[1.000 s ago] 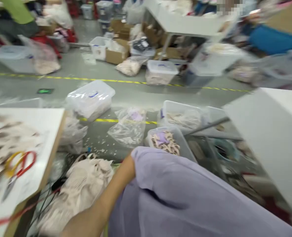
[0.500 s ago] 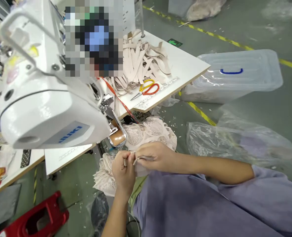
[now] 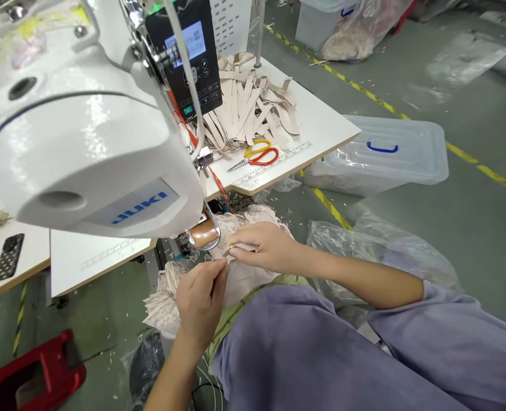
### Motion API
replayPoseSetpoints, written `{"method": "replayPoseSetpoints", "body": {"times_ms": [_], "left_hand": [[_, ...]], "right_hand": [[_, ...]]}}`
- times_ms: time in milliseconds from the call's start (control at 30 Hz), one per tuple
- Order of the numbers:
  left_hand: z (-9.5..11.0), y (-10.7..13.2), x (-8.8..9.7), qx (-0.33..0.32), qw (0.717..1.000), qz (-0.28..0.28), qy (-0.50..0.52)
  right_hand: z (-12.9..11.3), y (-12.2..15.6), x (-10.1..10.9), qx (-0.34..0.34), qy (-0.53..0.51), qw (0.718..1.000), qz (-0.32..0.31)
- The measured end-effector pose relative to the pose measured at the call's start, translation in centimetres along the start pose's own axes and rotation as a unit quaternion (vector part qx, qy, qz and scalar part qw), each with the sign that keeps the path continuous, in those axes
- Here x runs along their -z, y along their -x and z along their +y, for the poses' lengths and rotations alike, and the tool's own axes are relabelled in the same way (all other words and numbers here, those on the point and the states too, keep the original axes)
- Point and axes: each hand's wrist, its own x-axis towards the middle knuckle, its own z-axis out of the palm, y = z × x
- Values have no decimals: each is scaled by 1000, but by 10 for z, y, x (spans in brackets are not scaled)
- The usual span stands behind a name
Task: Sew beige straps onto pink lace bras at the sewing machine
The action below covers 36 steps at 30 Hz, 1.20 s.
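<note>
A pale beige lace garment [image 3: 245, 281], which looks like a bra, lies over my lap below the sewing machine head. My left hand [image 3: 202, 299] pinches its edge between thumb and fingers. Just right of it and slightly higher, my right hand [image 3: 268, 246] is closed on a narrow beige strap [image 3: 245, 246] whose end shows between thumb and fingers. Both sets of fingertips are close together, near the tan-covered machine arm [image 3: 204, 233]. A gathered bunch of beige lace pieces [image 3: 163, 299] hangs to the left of my left hand.
The white sewing machine [image 3: 94, 154] fills the upper left, with a control panel [image 3: 188, 63] behind. Red-and-yellow scissors [image 3: 257, 155] and piled beige strips [image 3: 253, 108] lie on the white table [image 3: 328, 128]. A lidded plastic box [image 3: 407, 151] stands right; a red stool [image 3: 43, 371] lower left.
The view has shifted, bringing the machine head closer. My right hand has risen slightly, and a small gap has opened between the hands. Both keep their pinch.
</note>
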Motion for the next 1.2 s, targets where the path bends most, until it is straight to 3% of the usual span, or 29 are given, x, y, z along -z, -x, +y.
{"method": "replayPoseSetpoints", "body": {"times_ms": [200,467,667,733,833,967,1033,1100,1200], "left_hand": [[-3,-5,5,14,999,-26,15],[-7,-7,6,56,995,-59,56],[-12,-14,6,40,982,-182,23],[-10,-16,5,33,984,-172,-17],[-6,-17,2,59,991,-114,-42],[-13,-16,0,115,990,-46,-59],[-26,-15,1,73,991,-6,-112],[-41,-14,4,-28,987,22,-158],[-60,-15,8,-161,971,21,-174]], "right_hand": [[-6,-5,5,-16,-61,996,-64],[-5,-6,6,2,-37,994,-103],[-7,-4,6,-12,-36,991,-125],[-9,-5,4,-5,-32,994,-102],[-14,-13,3,34,25,998,-44],[-15,-43,6,32,66,996,-50],[-14,-60,10,13,61,995,-79],[-14,-71,13,4,66,992,-103],[-16,-79,16,0,95,988,-118]]}}
